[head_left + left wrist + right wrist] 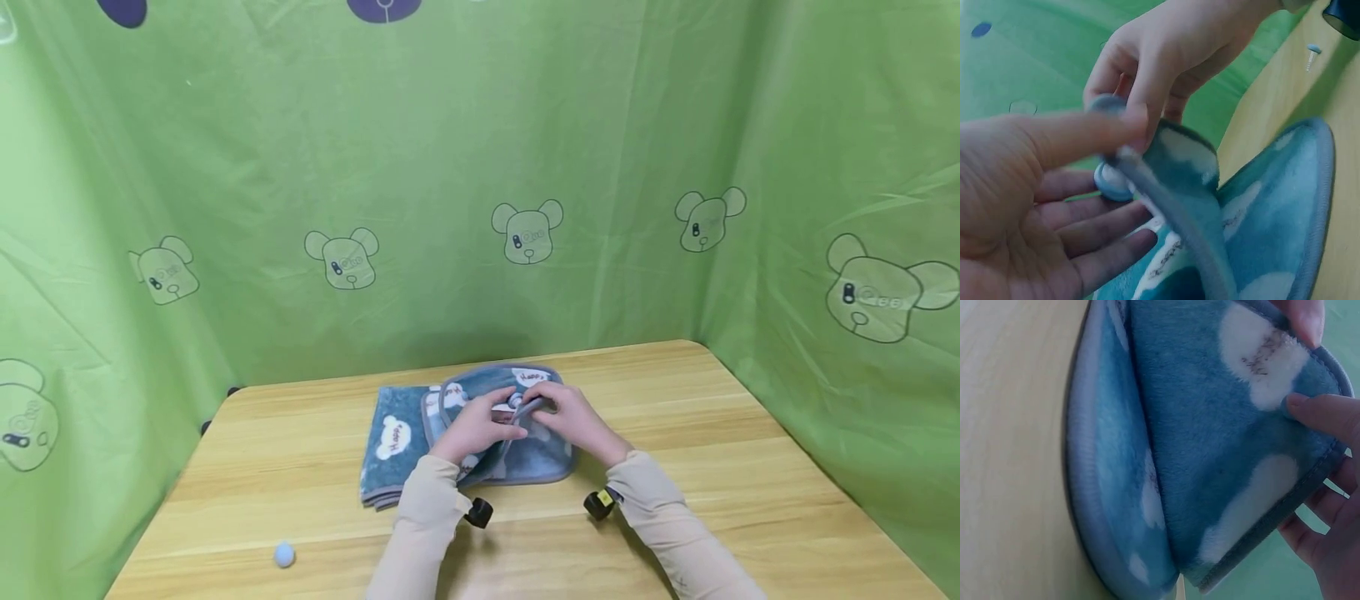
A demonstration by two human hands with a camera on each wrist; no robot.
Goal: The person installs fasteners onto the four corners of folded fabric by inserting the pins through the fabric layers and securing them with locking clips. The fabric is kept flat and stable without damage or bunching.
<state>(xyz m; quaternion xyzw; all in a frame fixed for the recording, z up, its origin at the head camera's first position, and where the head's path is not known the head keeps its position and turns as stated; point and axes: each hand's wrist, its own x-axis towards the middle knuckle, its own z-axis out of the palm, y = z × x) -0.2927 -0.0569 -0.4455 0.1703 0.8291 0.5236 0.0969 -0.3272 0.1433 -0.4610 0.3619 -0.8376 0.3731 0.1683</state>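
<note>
A blue-green fleece cloth (531, 467) with grey edging and white patches lies folded on the table, its front flap raised between both hands. My left hand (480, 429) is at the raised edge, thumb over it and fingertips at a blue round-capped pin (1113, 182). A second blue disc (1107, 104) shows just above, beside the left thumb, which is blurred. With thumb and fingers my right hand (576, 417) pinches the flap's edge from the other side. In the right wrist view its thumb (1322, 412) presses the fleece, a bit of blue under the tip.
Another folded fleece piece (378, 467) lies partly beneath at the left. A small light-blue round item (283, 555) sits near the table's front left. One blue-capped pin with a ribbed white stem (1313, 56) is on the table in the left wrist view. Green curtains surround the table.
</note>
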